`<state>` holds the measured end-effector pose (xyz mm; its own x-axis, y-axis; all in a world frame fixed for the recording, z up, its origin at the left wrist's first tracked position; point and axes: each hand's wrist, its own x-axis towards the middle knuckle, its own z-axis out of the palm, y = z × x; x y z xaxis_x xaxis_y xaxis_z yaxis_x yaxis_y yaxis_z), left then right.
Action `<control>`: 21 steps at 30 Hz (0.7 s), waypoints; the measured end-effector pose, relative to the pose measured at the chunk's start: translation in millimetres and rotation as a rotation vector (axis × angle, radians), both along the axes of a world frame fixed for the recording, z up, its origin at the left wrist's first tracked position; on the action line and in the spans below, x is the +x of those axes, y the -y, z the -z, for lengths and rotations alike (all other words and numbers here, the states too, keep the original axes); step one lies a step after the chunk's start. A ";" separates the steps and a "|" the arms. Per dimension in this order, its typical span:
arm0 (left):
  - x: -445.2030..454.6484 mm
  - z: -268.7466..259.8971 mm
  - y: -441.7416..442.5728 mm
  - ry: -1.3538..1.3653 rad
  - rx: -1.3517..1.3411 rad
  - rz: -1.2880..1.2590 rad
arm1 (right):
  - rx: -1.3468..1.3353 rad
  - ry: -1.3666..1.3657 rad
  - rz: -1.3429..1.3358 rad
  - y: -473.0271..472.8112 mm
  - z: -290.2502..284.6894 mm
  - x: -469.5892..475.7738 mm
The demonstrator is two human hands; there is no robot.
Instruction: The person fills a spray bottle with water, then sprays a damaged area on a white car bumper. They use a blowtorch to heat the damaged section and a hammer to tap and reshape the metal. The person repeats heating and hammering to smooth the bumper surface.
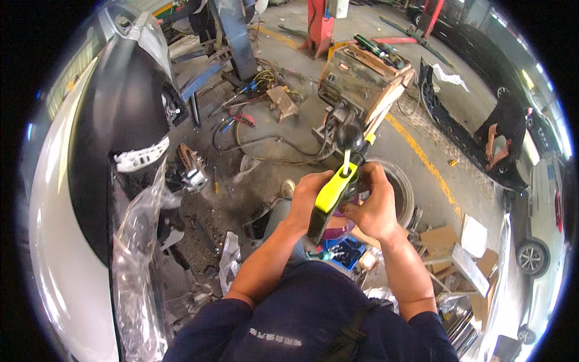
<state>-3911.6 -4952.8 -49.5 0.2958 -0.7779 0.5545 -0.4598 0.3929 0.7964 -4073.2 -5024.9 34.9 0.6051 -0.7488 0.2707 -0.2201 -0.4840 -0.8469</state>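
Observation:
Before my chest I hold a lime-yellow and black hand tool [334, 190]; its exact kind is unclear. My left hand [304, 199] wraps the tool's left side, thumb and fingers along the black body. On the other side my right hand [375, 203] curls its fingers around the black middle part, which it partly hides. A white rod [347, 162] stands out of the yellow top. Beyond it shows a rounded black part [348, 135]; whether it belongs to the tool cannot be told.
A car body [77, 194] with clear plastic film [138, 258] stands left. Ahead are a worn wheeled machine [346, 79], hoses [271, 159] and a lift post [235, 38]. A tyre [409, 190], blue crate [350, 258] and cardboard [438, 240] lie right. A co-worker [504, 131] handles a black bumper [461, 140].

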 end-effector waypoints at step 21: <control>426.8 2.2 338.9 0.365 0.054 -0.386 | 0.070 0.436 -0.276 368.9 70.0 445.9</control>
